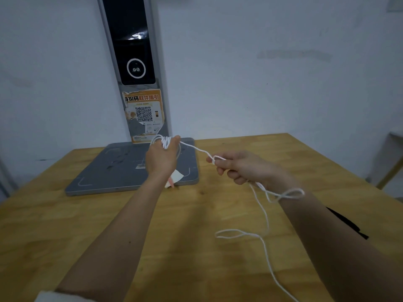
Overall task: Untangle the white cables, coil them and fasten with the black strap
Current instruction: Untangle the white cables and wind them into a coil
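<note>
L hand (162,159) has thin white cable (265,211) coiled round its fingers; R hand (236,167) pinches a strand, hands apart. Flat black strap (349,223) lies on wooden table (87,214). Orange QR sticker (144,113) on grey post reads "取件指引".

Dim, cool, even light — the wall (261,73) reads bluish-grey and the table (87,225) a dull yellow. Soft shadows lie under both forearms. A glare streak crosses the dark screen (130,35). The whole frame is soft and smeared, with wide-angle bending at the edges — table lines curve.
</note>
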